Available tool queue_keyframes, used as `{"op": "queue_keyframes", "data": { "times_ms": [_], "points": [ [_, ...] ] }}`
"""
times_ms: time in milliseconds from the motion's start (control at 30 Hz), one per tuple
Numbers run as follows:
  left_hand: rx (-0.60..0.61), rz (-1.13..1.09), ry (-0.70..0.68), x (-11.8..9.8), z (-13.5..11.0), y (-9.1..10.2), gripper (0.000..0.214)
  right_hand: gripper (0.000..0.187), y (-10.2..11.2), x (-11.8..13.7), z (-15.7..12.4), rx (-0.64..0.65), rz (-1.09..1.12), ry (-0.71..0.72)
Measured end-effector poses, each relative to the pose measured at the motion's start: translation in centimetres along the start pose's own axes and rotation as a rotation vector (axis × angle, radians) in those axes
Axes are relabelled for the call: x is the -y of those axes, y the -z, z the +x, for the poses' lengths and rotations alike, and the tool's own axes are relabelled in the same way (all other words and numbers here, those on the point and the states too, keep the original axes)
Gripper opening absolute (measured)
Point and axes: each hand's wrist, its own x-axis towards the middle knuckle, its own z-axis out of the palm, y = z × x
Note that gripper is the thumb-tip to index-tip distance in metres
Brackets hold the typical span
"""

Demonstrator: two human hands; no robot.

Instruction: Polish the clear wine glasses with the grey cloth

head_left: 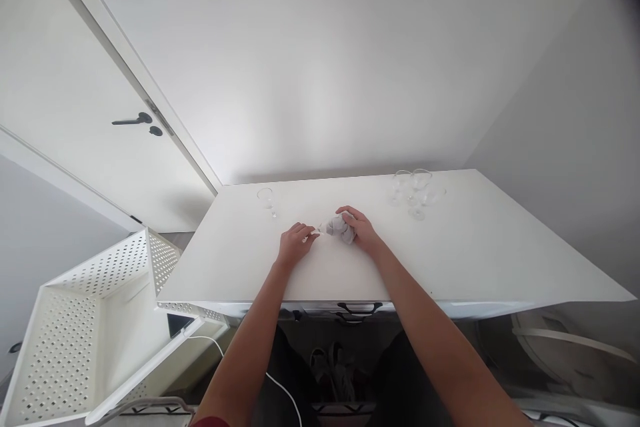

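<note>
Over the middle of the white tabletop, a clear stemmed glass (323, 229) is held on its side. My left hand (296, 243) pinches its foot end between closed fingers. A light grey cloth (341, 227) is bunched at the bowl end and hides most of it. Curled around that cloth is my right hand (361, 228). One more stemmed glass (266, 199) is on the table to the left, beyond my left hand. To the right, near the back edge, several clear stemmed glasses (420, 181) are grouped close together.
The white table (480, 247) backs against a wall. A white perforated cart (63, 340) is at the lower left, with a white cable (285, 390) running from it. A door with a dark handle (131, 121) is at the left. Dark drawer handles (359, 309) show below the front edge.
</note>
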Motion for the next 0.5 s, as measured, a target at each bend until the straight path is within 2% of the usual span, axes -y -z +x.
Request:
{"op": "queue_keyframes", "data": {
  "times_ms": [100,233,267,300,333,433,500],
  "points": [
    [0.005,-0.009,0.007,-0.2,0.0,0.1,0.017,0.041,0.4,-0.1,0.4,-0.072,0.026,0.029],
    [-0.037,-0.038,0.043,0.0,0.1,0.3,0.018,0.041,1.4,-0.6,1.1,-0.367,0.107,0.127],
    [-0.054,-0.052,0.052,0.0,0.1,0.3,0.018,0.042,1.5,-0.7,1.2,-0.401,0.126,0.141],
    [-0.065,-0.066,0.054,0.1,0.1,0.3,0.018,0.044,1.4,-0.8,1.2,-0.380,0.139,0.141],
    [-0.062,-0.080,0.048,0.1,0.1,0.3,0.019,0.046,1.2,-0.8,1.1,-0.303,0.145,0.125],
    [0.017,-0.108,0.001,0.1,0.1,0.4,0.022,0.051,0.0,-0.6,0.5,0.075,0.109,-0.004],
    [0.064,-0.114,-0.011,0.1,0.1,0.4,0.025,0.057,-0.6,-0.4,0.1,0.237,0.056,-0.100]
  ]
}}
